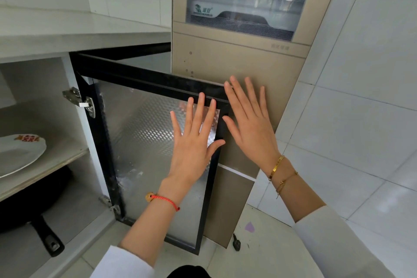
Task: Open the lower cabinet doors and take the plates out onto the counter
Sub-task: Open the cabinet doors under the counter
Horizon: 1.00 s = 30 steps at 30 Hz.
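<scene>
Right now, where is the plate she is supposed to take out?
The white plate sits at the far left of the head view, on the cabinet's upper shelf, above a black pan and left of the open door.

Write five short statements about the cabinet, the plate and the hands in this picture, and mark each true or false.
1. The black-framed cabinet door with the patterned silver panel stands open. True.
2. Both hands grip the white plate with the red emblem. False: the plate lies untouched on the cabinet shelf; the left hand and right hand are flat and open at the door's edge.
3. A black frying pan sits below the shelf. True.
4. The plate is already on the white counter. False: it is inside the cabinet.
5. The left wrist wears gold bracelets. False: it wears a red string bracelet; the gold bracelets are on the right.
</scene>
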{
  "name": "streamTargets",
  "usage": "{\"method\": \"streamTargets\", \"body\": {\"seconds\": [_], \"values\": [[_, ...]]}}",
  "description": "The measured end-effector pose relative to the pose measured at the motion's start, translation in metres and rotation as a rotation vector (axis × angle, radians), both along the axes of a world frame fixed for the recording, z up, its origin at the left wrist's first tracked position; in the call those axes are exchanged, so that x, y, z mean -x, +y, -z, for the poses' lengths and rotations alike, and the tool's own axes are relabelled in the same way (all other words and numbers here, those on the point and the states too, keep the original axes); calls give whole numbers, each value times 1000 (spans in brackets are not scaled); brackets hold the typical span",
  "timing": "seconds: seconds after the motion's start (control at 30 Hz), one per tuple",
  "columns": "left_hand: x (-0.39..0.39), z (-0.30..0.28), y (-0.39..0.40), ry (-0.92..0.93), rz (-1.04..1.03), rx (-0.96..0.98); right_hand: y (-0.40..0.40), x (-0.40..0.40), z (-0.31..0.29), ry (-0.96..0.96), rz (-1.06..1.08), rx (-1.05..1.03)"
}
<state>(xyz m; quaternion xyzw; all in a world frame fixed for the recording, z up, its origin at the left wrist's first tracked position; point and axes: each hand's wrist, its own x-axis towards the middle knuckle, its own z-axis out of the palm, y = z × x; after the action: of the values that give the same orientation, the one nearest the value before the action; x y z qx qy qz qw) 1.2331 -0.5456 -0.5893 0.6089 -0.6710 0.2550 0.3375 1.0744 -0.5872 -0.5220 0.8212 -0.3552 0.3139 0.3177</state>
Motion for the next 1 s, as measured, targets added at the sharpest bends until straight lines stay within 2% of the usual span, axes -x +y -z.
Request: {"method": "streamTargets", "body": {"seconds": [0.37, 0.8, 0.9, 1.0], "values": [[-3, -2, 10, -19, 1, -20, 13, -1, -4, -23, -42, -3], [-19, -4, 42, -79, 6, -25, 59, -24, -15, -155, -189, -25], [-27, -9, 53, -58, 39, -42, 71, -38, -18, -140, -241, -7], [-40, -13, 71, 41, 43, -64, 82, -56, -18, -146, -313, -40]]}}
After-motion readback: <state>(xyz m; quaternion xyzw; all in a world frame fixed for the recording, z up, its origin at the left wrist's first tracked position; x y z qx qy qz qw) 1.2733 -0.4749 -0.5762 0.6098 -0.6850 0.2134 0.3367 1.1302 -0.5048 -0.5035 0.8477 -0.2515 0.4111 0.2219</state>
